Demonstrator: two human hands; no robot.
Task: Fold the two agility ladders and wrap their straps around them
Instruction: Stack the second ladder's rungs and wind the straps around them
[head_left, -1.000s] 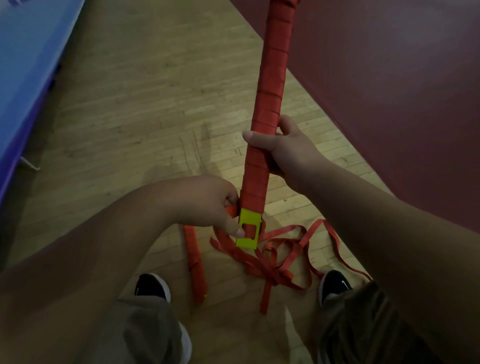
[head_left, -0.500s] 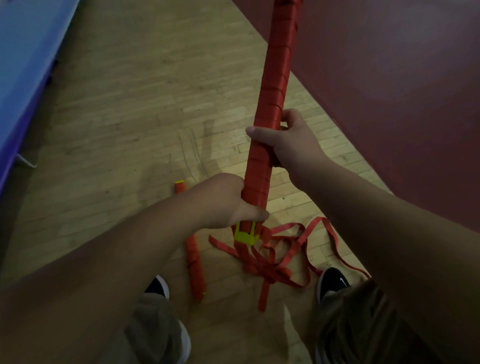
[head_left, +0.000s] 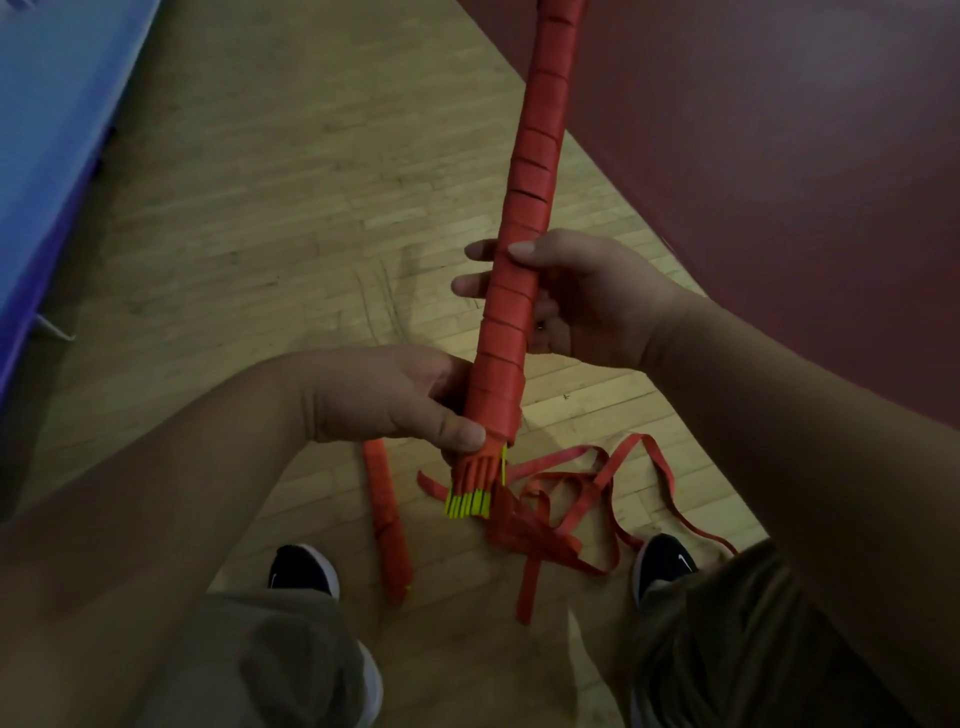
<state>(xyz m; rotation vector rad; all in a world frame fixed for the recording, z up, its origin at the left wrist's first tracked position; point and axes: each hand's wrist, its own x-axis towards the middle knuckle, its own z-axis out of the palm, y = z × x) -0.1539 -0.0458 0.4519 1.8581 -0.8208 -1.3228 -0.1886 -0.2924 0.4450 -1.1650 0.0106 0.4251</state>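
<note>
ladder (head_left: 535, 156) in left hand (head_left: 384, 395), right hand (head_left: 587, 301)

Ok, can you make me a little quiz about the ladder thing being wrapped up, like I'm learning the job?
1. True or false: a second wrapped bundle lies on the wooden floor.
2. The rung ends poking out of the held bundle are: A blue, B yellow, C white.
3. Which hand grips nearer those ends?
Key: 1 true; 2 B; 3 the left hand; the right hand holds higher up.
</note>
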